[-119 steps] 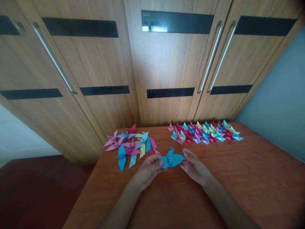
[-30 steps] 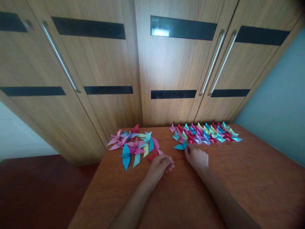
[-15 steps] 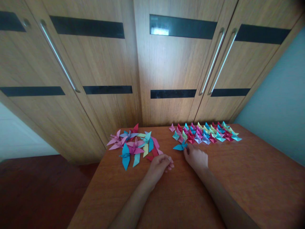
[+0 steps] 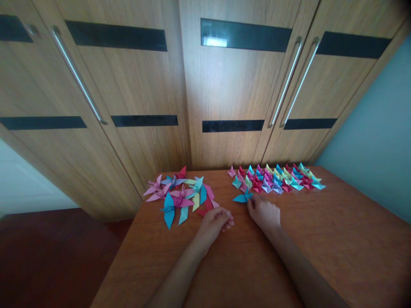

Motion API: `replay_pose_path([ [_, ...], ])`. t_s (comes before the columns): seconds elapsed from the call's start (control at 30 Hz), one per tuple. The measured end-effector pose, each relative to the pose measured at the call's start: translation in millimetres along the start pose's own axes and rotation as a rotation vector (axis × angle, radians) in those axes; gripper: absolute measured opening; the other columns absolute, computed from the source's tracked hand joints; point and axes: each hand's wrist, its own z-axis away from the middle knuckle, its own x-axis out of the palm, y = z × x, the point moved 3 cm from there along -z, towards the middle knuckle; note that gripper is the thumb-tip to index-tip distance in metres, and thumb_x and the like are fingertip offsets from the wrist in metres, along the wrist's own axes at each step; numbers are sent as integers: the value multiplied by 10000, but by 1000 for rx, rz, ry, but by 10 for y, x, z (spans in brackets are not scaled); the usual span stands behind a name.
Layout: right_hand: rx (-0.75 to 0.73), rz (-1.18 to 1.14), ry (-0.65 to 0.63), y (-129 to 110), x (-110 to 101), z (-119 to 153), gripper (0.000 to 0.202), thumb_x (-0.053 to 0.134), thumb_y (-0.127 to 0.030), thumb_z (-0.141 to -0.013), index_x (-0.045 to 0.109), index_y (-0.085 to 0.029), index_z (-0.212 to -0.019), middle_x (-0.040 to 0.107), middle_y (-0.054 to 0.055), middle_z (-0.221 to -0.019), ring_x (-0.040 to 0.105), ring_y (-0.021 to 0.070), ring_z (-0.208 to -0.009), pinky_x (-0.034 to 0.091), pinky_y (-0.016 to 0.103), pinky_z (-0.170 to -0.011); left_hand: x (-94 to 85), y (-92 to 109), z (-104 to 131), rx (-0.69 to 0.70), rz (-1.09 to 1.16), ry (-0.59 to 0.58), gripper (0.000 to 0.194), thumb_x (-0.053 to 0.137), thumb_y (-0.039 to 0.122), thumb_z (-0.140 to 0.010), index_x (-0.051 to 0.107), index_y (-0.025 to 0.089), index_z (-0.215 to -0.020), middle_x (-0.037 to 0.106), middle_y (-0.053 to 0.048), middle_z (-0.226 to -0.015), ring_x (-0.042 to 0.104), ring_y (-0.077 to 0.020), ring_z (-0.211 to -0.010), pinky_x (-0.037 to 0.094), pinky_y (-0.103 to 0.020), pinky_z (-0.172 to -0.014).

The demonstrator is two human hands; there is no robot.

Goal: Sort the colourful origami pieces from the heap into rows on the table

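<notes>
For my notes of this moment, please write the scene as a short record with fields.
right hand: at the blue origami crane; grip partly hidden
left hand: near the red origami crane, fingers curled
left side: loose pile of origami cranes
right side: origami cranes in close rows
surface: wooden table
behind: wooden wardrobe

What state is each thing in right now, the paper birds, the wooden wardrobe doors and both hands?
Single blue folded-paper crane: on the table, left wing spread.
Multicoloured paper cranes on the left: wings spread, loosely jumbled.
Small multicoloured paper cranes on the right: set in close rows.
Wooden wardrobe doors: closed.
Left hand: loosely curled.
Right hand: fingers at the single crane, grip unclear.
</notes>
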Motion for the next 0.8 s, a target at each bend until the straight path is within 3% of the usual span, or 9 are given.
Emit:
replay_pose_path([
  [0.43, 26, -20, 10, 43, -35, 43, 247, 437, -387, -884, 587, -197, -839, 645, 44, -814, 600, 157, -674, 287, 231, -530, -9, -14, 1, 13, -2, -7, 242, 527, 379, -769, 591, 146, -751, 641, -38, -711, 552, -120, -628, 368, -208, -548],
  [0.6, 6, -96, 118, 45, -131, 89, 261, 431, -394, -885, 601, -201, -842, 648, 40, -802, 574, 143, -639, 254, 233, -523, -14, 42, -3, 64, -31, -2, 269, 521, 398, -783, 594, 141, -755, 637, -49, -717, 551, -125, -620, 376, -211, -533],
  [0.7, -162, -211, 132, -108, -125, 161, 253, 411, -362, -891, 597, -209, -810, 641, 17, -774, 571, 134, -661, 270, 225, -541, -130, 176, -2, 162, -112, 82, 274, 501, 405, -805, 591, 149, -763, 630, -42, -709, 550, -130, -594, 403, -226, -540],
  [0.8, -367, -322, 45, -320, -53, 266, 268, 397, -330, -894, 574, -200, -740, 628, 4, -727, 564, 122, -668, 295, 216, -571, -463, 388, 83, 349, -355, 315, 234, 499, 382, -822, 611, 177, -828, 647, -42, -811, 589, -166, -739, 449, -258, -668],
])
